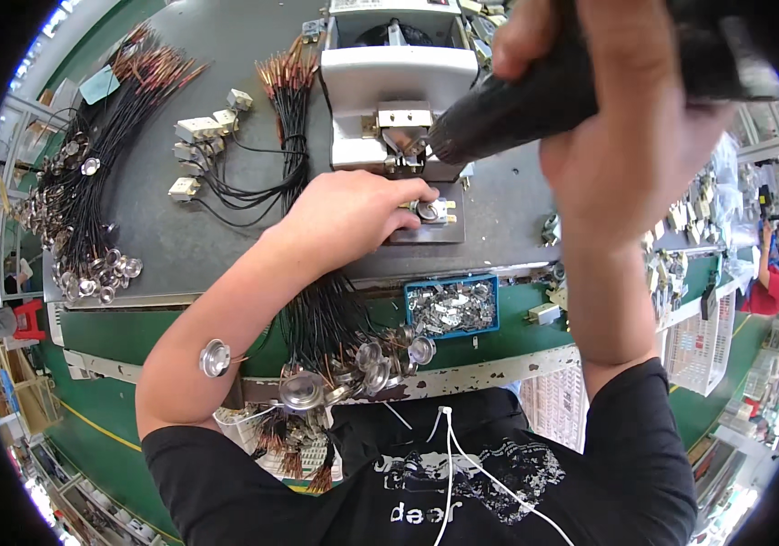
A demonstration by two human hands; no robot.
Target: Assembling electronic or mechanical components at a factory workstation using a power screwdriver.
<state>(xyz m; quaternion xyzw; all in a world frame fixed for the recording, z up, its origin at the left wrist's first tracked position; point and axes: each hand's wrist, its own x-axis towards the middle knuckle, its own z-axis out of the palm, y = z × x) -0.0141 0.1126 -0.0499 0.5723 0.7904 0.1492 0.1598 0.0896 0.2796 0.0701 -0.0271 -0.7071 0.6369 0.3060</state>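
Note:
My left hand (344, 217) reaches in from the left. Its thumb and forefinger pinch a small metal-and-white terminal part (432, 211) lying on a flat metal plate (444, 233) in front of a grey bench machine (399, 77). My right hand (626, 164), raised and slightly blurred, is wrapped round a thick black handle (512, 109) that slants down toward the machine's front. The far end of the handle is hidden by the hand. Just above the plate is the machine's metal head (405, 127).
A bundle of black wires (294, 155) with copper ends runs beside my left forearm, round metal caps (303, 389) at its near end. Another bundle (103, 182) lies far left. White connector blocks (198, 130) sit between. A blue tray (451, 307) holds small metal pieces.

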